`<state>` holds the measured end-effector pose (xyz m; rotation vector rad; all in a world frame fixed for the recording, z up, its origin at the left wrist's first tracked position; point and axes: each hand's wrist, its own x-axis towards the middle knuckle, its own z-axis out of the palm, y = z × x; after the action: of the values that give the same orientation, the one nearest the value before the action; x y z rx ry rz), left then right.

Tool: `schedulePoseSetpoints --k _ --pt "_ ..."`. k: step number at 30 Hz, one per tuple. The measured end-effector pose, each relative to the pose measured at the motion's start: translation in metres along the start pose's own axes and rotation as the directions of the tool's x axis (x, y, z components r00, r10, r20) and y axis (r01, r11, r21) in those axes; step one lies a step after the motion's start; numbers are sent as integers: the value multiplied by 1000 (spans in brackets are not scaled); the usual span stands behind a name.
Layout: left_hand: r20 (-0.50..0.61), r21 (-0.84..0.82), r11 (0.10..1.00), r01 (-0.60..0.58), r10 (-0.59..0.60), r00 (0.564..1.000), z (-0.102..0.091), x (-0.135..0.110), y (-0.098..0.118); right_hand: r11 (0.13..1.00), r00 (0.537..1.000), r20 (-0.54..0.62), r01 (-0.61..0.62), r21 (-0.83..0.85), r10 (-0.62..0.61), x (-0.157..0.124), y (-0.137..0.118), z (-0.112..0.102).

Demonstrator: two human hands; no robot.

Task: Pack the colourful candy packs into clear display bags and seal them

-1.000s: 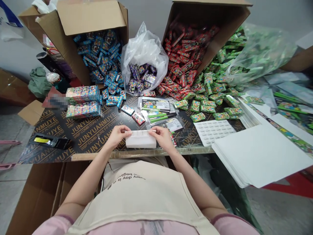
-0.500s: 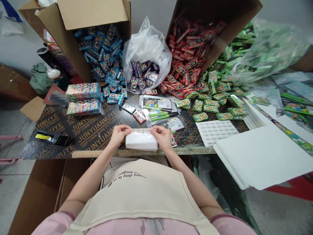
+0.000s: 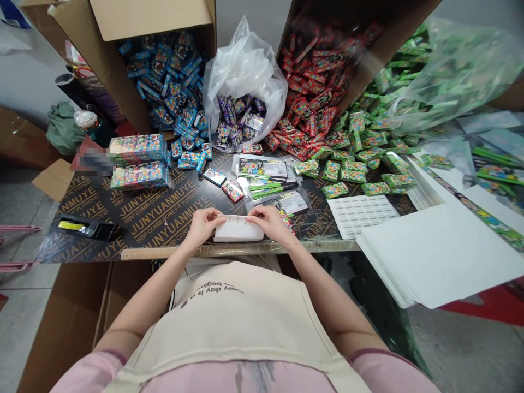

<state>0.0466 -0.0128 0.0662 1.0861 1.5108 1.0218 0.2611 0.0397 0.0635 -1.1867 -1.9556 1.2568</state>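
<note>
A small white packet [image 3: 238,230] is held between both hands just above the near edge of the dark printed board [image 3: 155,210]. My left hand [image 3: 202,225] pinches its top left corner and my right hand [image 3: 271,222] pinches its top right corner, fingers closed on the upper rim. Just beyond my right hand lie clear bags with printed cards [image 3: 266,174] and two loose candy packs [image 3: 223,183].
An open carton of blue packs [image 3: 167,82], a clear bag of purple packs [image 3: 239,123], a carton of red packs [image 3: 315,82] and a heap of green packs [image 3: 360,147] line the back. Stacked colourful boxes [image 3: 138,168] and a black tape dispenser [image 3: 84,226] lie left. A label sheet [image 3: 360,214] and white sheets [image 3: 442,256] lie right.
The packet has sunk a little toward the board edge and shows less of its face. Both hands keep pinching its top corners. The view shifted slightly.
</note>
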Motion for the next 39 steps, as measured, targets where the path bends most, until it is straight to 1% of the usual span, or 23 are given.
schedulePoseSetpoints --k 5,10,13,15,16,17,18,20,21,22,23,25,26,27,28,30,31,32,33,34,36,37,39 --pt "-1 27 1000 8 -8 1000 -2 -1 -2 969 997 40 73 -236 -65 5 -3 1" --pt "-2 47 999 5 -5 1000 -3 0 -3 884 976 60 213 -417 -207 12 -11 13" --pt "-6 69 998 -10 10 1000 -3 1 -6 827 963 122 270 -494 -241 16 -19 20" --pt "-24 62 998 -4 6 1000 -5 3 -10 793 956 119 288 -536 -267 15 -20 17" --pt "-41 49 999 7 -5 999 -7 4 -13 783 958 80 272 -559 -276 12 -18 14" --pt "-66 27 999 22 -20 998 -10 6 -16 777 962 18 230 -586 -272 8 -14 8" --pt "-100 -5 999 37 -37 994 -14 8 -19 773 967 -63 157 -615 -246 2 -7 2" --pt "-171 -88 995 57 -72 983 -21 13 -24 755 967 -223 -54 -654 -124 -15 14 -11" --pt "-199 -130 990 63 -88 976 -22 15 -25 743 959 -279 -155 -651 -44 -26 28 -16" --pt "-217 -167 984 65 -101 971 -22 17 -25 737 949 -312 -233 -634 31 -36 41 -21" --pt "-221 -195 979 64 -108 969 -19 20 -25 748 941 -328 -275 -604 82 -45 55 -25" --pt "-185 -226 971 75 -118 976 -3 27 -22 801 918 -385 -301 -517 96 -61 77 -35" --pt "-148 -228 970 85 -121 982 11 32 -20 831 894 -442 -301 -468 75 -66 84 -41" --pt "-104 -227 968 105 -132 986 27 37 -18 855 856 -515 -302 -421 49 -70 87 -48" --pt "-57 -211 968 132 -147 988 45 42 -17 874 805 -593 -305 -379 24 -72 87 -56" --pt "3 -188 969 161 -163 987 86 51 -15 897 691 -723 -307 -316 -18 -74 79 -73" --pt "29 -171 971 170 -167 986 106 56 -15 904 647 -761 -303 -302 -37 -74 73 -80" --pt "49 -151 973 175 -169 984 127 59 -15 907 623 -781 -296 -300 -55 -73 67 -85" --pt "66 -126 976 177 -170 983 145 63 -15 908 618 -783 -286 -306 -69 -72 63 -88" --pt "78 -97 979 177 -170 982 161 66 -16 906 630 -773 -279 -319 -78 -70 62 -88" --pt "90 -31 986 166 -162 983 185 70 -17 887 685 -726 -294 -357 -65 -68 67 -81" --pt "96 7 988 153 -153 984 192 72 -17 866 713 -700 -326 -378 -37 -67 73 -75" --pt "121 89 990 106 -116 986 194 73 -18 808 754 -655 -416 -417 51 -67 88 -64"
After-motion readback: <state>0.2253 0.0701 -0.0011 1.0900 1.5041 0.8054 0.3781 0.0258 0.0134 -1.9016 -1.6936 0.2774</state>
